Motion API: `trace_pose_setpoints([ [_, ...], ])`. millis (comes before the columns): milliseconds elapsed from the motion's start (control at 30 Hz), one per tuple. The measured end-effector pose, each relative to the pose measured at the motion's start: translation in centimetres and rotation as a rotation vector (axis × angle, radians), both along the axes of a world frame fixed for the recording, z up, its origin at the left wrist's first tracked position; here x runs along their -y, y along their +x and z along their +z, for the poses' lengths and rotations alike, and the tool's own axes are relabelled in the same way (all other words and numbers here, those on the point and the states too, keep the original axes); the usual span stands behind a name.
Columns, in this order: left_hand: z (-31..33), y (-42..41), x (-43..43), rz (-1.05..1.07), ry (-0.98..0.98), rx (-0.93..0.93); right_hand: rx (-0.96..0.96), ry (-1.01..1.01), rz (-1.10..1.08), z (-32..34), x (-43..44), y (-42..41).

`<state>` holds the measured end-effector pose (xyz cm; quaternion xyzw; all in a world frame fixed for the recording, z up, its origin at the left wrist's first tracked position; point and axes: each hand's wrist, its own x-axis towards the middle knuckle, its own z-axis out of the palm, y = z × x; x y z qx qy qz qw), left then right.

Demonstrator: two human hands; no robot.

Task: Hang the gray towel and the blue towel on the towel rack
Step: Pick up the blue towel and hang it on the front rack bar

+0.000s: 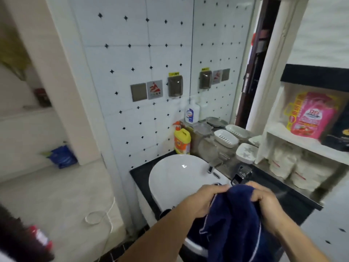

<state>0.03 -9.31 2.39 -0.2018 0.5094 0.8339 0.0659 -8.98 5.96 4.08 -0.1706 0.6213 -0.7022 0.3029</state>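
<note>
White wall tiles [132, 59] dotted with small black diamonds back a cramped bathroom, with a mirror [222, 53] meeting them at the corner. Below sits a round white ceramic basin [175, 178] set in a black countertop [140, 176], with a chrome tap [241, 173] at its right rim. Behind the basin stand a yellow plastic bottle with a red cap [182, 140], a white pump bottle with a blue label [192, 112] and several white plastic soap dishes [225, 138]. On the right, a white open shelf [294, 137] holds a pink packet [311, 116].

Low in the frame, just in front of the basin, both hands hold the dark blue terry towel with a thin white edge line [232, 224]. The left hand [205, 199] is curled closed over the towel's upper left part, fingers bunched into the cloth. The right hand [264, 199] is likewise closed tight on the upper right part, knuckles up, pinching a fold. The hands are close together, with a hump of cloth rising between them; the rest of the towel hangs down between the forearms. Neither a gray towel nor a towel rack can be made out.
</note>
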Motion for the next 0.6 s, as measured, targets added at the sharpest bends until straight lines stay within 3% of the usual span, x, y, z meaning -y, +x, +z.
trace_pose_setpoints([
  [200,6.0,1.2,-5.0,0.085,0.03,-0.146,-0.27,0.072,0.084,6.2,-2.4,0.6],
  [400,13.1,-0.7,-11.1,0.186,-0.484,-0.24,-0.393,-0.017,0.039,11.9,-8.5,0.2],
  [600,19.2,-4.7,-17.8,0.151,-0.771,-0.361,-0.521,-0.049,-0.089,16.0,-16.4,-0.6],
])
